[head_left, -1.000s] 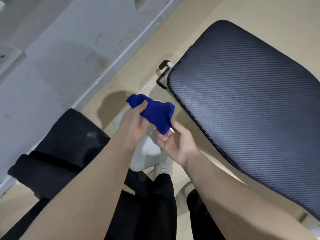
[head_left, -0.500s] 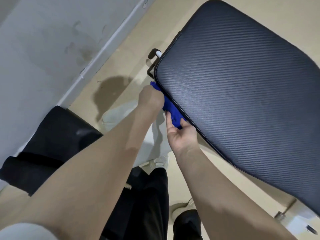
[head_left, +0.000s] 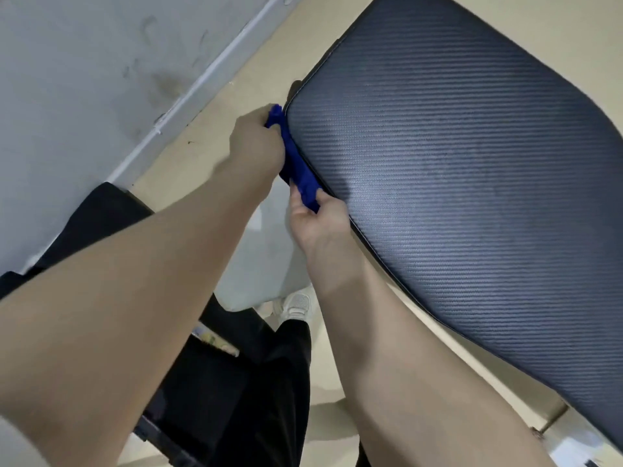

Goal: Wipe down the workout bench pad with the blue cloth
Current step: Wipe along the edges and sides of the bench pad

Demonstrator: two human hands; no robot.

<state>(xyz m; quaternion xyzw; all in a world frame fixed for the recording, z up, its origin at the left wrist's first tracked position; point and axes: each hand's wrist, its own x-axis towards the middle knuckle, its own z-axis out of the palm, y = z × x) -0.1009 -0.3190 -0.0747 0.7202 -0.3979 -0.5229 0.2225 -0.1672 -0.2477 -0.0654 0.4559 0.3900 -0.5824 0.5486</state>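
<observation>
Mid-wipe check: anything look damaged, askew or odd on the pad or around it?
Nothing stands out. The bench pad shows no tears or spills, only dull patches. Both the left hand and right hand hold the blue cloth against its side edge. The wall is scuffed.

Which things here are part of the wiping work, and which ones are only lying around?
Part of the job:
- blue cloth, stretched along the pad's edge
- bench pad, dark and ribbed
- left hand and right hand, each gripping one end of the cloth

Just there:
- black fabric by the wall
- white shoe
- grey wall
</observation>
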